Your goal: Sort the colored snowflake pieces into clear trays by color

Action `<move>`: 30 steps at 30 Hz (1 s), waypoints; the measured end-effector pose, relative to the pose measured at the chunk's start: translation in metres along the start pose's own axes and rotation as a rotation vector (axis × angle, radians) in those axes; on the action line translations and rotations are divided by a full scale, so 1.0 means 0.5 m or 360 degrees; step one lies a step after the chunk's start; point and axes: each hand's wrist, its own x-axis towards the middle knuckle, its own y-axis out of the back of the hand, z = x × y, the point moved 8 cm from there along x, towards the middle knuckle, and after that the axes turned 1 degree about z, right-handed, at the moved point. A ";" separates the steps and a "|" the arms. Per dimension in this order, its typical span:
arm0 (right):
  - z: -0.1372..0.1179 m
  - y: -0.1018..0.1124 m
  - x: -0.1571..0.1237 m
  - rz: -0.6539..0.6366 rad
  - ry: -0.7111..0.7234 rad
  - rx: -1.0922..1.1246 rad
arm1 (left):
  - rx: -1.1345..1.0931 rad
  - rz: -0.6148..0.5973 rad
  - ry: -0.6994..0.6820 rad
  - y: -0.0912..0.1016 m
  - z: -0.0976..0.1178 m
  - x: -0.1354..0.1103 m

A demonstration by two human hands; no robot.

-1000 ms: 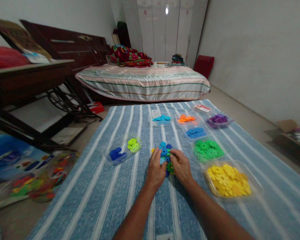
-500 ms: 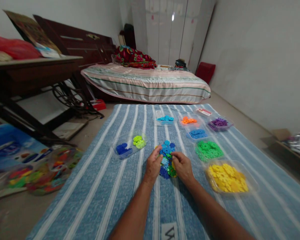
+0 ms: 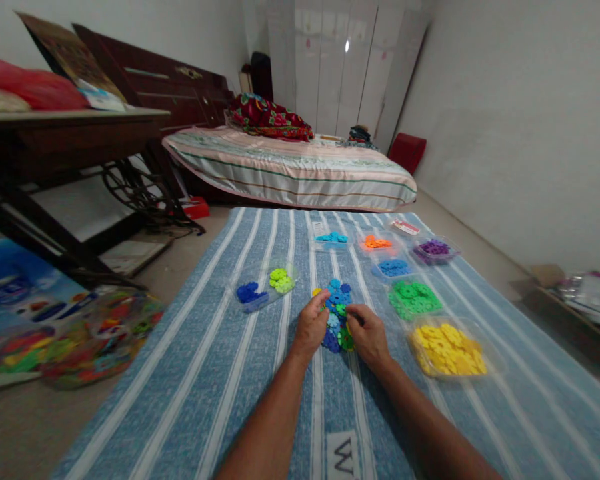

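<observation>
A cluster of interlocking plastic snowflake discs (image 3: 337, 313), blue, light blue and green with a little yellow, lies on the striped cloth in front of me. My left hand (image 3: 312, 327) grips its left edge, thumb and fingers against the discs. From the other side, my right hand (image 3: 369, 335) is closed with thumb and forefinger pinched at the cluster's right edge. The hands hide parts of both edges. Whether a loose disc is between my right fingertips is too small to tell.
Clear tubs hold discs: yellow (image 3: 450, 350), green (image 3: 415, 299), blue (image 3: 393, 268), purple (image 3: 434, 247), orange (image 3: 377, 241) and light blue (image 3: 332, 238). At left, another tub (image 3: 253, 308) holds dark blue and lime discs. A bed (image 3: 290, 167) stands beyond, a sewing-machine table (image 3: 70, 130) at left.
The view has shifted slightly. Both hands stay at the cluster, with little visible change in their grip.
</observation>
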 end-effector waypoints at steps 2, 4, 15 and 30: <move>-0.008 0.004 -0.004 0.0029 0.0118 -0.0150 | 0.0099 0.0000 -0.0050 -0.001 0.000 0.002; -0.014 -0.001 -0.005 0.0015 0.0217 -0.0343 | 0.0195 0.0007 -0.0095 -0.001 0.002 0.003; -0.009 -0.024 0.005 -0.0045 0.0305 -0.0697 | 0.0842 0.0030 -0.0560 -0.015 0.047 -0.011; -0.011 -0.016 0.018 -0.0024 0.0226 -0.0820 | 0.0936 -0.0045 -0.0616 -0.034 0.061 0.009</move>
